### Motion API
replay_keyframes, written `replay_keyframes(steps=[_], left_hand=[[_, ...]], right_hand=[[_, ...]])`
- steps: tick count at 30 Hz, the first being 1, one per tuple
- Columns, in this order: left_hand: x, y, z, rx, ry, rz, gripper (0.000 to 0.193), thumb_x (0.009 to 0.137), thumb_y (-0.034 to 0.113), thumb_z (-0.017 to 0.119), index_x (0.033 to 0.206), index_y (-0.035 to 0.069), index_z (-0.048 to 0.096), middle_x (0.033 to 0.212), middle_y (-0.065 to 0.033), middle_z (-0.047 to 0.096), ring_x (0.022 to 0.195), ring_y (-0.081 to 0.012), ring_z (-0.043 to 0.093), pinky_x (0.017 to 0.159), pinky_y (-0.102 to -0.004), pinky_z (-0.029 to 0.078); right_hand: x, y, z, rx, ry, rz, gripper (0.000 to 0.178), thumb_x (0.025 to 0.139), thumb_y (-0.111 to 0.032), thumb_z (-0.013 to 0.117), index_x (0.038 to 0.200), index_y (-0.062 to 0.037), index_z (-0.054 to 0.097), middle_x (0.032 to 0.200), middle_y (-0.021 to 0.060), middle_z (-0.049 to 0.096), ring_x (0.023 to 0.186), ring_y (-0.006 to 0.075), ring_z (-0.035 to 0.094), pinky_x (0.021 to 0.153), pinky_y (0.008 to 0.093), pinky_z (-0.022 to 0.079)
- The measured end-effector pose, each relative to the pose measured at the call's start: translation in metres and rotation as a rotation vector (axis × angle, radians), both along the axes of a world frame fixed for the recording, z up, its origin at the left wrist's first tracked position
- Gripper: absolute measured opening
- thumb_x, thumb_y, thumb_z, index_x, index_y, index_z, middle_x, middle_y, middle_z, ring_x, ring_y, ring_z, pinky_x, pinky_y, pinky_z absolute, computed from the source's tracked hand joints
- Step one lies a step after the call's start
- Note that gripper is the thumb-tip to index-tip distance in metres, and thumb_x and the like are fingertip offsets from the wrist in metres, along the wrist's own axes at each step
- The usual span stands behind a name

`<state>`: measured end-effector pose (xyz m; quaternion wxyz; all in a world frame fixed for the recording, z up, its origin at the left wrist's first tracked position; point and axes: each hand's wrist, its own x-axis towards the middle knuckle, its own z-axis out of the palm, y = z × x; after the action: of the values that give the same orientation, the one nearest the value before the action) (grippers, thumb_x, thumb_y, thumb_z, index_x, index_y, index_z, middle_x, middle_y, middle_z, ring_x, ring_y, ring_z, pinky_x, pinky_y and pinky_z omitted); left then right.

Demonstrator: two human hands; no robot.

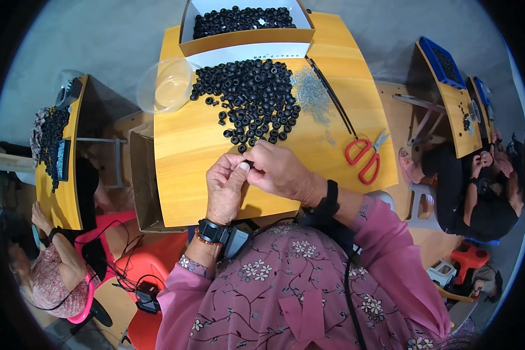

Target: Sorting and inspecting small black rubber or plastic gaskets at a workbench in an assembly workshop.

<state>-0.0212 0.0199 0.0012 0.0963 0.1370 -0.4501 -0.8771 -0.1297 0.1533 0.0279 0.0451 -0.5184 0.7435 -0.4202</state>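
My left hand (223, 188) is closed in a pinch at the near edge of the yellow table (184, 186), its thumb pressed on a small black piece (248, 164). Against it my right hand (281, 172) is closed too, fingers curled at the same piece. Most of the piece is hidden by the fingers. Just beyond both hands spreads a pile of small black round parts with holes (251, 96). To its right lies a heap of small silvery metal pieces (312, 93), too fine to name.
Red-handled scissors (374, 156) and thin black rods (333, 98) lie on the right. A clear plastic bowl (147, 87) stands at the left edge. At the back sits a cardboard box (248, 42) of black parts. People sit at side tables, one with a blue tray (430, 63).
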Motion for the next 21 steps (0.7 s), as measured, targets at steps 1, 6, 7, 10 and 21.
replay_keyframes(steps=[1, 6, 7, 10, 21], left_hand=[[-0.001, 0.001, 0.001, -0.010, 0.006, 0.014, 0.006, 0.100, 0.003, 0.057, 0.103, -0.002, 0.060, 0.095, -0.0066, 0.068, 0.085, -0.0114, 0.063, 0.083, -0.0257, 0.052], [-0.006, 0.007, 0.011, -0.081, 0.010, 0.044, 0.008, 0.100, 0.004, 0.057, 0.106, -0.002, 0.059, 0.095, -0.0056, 0.067, 0.087, -0.0110, 0.063, 0.083, -0.0251, 0.052], [-0.006, 0.006, 0.007, -0.105, 0.011, 0.041, 0.008, 0.101, 0.005, 0.057, 0.106, -0.001, 0.058, 0.095, -0.0055, 0.066, 0.087, -0.0112, 0.064, 0.083, -0.0253, 0.052], [-0.005, 0.005, 0.000, -0.203, 0.006, 0.024, 0.009, 0.102, 0.008, 0.057, 0.105, 0.000, 0.057, 0.096, -0.0050, 0.065, 0.088, -0.0113, 0.064, 0.083, -0.0260, 0.053], [0.001, 0.007, 0.000, -0.238, 0.044, 0.018, 0.014, 0.103, 0.014, 0.056, 0.105, 0.000, 0.055, 0.089, -0.0059, 0.061, 0.081, -0.0125, 0.059, 0.077, -0.0289, 0.052]], right_hand=[[0.001, -0.001, -0.002, -0.009, -0.058, -0.016, 0.024, 0.084, -0.013, 0.070, 0.098, -0.0040, 0.054, 0.084, 0.0111, 0.054, 0.073, 0.0312, 0.061, 0.062, 0.0417, 0.051], [-0.001, 0.009, 0.012, -0.070, -0.323, 0.032, 0.021, 0.087, -0.012, 0.069, 0.103, -0.0035, 0.060, 0.082, 0.0102, 0.057, 0.070, 0.0262, 0.060, 0.062, 0.0372, 0.050], [-0.004, 0.010, 0.015, -0.087, -0.330, 0.036, 0.020, 0.087, -0.012, 0.069, 0.103, -0.0033, 0.062, 0.081, 0.0103, 0.058, 0.070, 0.0249, 0.060, 0.062, 0.0362, 0.050], [-0.012, 0.014, 0.026, 0.004, -0.688, 0.039, 0.015, 0.088, -0.011, 0.068, 0.099, -0.0012, 0.065, 0.081, 0.0105, 0.062, 0.072, 0.0210, 0.063, 0.063, 0.0335, 0.050], [0.010, 0.010, 0.015, -0.185, -1.068, -0.079, 0.014, 0.097, -0.010, 0.064, 0.103, 0.0022, 0.064, 0.081, 0.0064, 0.067, 0.068, 0.0095, 0.064, 0.058, 0.0230, 0.054]])
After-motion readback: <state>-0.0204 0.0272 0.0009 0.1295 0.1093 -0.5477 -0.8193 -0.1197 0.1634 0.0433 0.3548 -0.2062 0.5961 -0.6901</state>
